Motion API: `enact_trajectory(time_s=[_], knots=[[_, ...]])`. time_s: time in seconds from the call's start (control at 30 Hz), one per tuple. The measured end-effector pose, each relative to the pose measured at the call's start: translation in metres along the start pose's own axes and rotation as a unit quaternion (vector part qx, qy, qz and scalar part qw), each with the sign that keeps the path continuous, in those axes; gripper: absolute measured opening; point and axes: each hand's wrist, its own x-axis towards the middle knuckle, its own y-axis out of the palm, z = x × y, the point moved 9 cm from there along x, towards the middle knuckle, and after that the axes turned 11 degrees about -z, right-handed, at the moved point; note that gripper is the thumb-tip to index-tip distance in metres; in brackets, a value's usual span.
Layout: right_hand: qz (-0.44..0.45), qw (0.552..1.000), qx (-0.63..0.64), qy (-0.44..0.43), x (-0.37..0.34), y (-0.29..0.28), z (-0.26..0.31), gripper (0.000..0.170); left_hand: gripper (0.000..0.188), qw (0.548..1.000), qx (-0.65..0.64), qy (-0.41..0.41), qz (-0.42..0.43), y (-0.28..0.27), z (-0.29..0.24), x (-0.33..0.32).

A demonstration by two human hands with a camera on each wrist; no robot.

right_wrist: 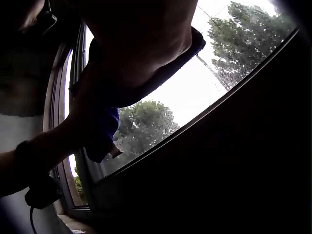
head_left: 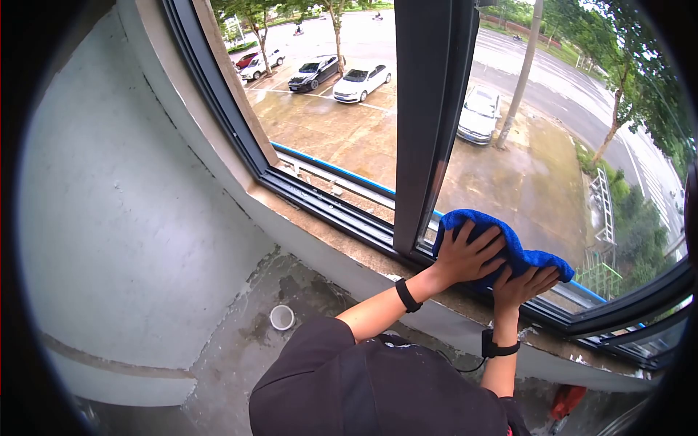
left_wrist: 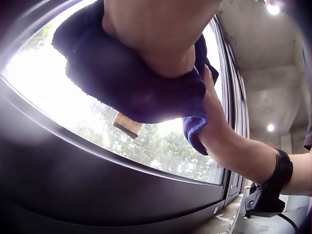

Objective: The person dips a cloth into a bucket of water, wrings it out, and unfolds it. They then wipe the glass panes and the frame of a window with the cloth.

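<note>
A blue cloth (head_left: 538,259) lies against the lower part of the window pane (head_left: 523,192), bunched into folds along its top edge. My left hand (head_left: 469,254) presses on its left part with the fingers spread. Just to the right and a little lower, my right hand (head_left: 523,285) presses on the same cloth, fingers also spread. From below, in the left wrist view, the cloth (left_wrist: 131,92) hangs in a loose flap under the left hand (left_wrist: 156,34). In the dark right wrist view, the right hand (right_wrist: 146,44) covers much of the cloth.
A dark window frame (head_left: 422,131) stands upright left of the hands. Below runs a rough sill (head_left: 305,221) with debris in the track. A white bucket (head_left: 282,317) stands on the wet floor; something red (head_left: 567,401) lies lower right. A small brown piece (left_wrist: 127,125) shows against the glass.
</note>
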Motion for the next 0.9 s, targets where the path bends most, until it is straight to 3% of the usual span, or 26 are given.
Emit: enact_trajectory(time_s=[0.67, 0.9], knots=[[0.024, 1.000, 0.003, 0.008, -0.028, 0.001, -0.004, 0.076, 0.039, 0.998, -0.028, -0.034, 0.049, 0.006, 0.000, -0.028], [0.020, 1.000, 0.002, 0.002, -0.031, 0.001, -0.003, 0.076, 0.040, 1.000, -0.010, -0.001, 0.024, 0.002, -0.001, -0.024]])
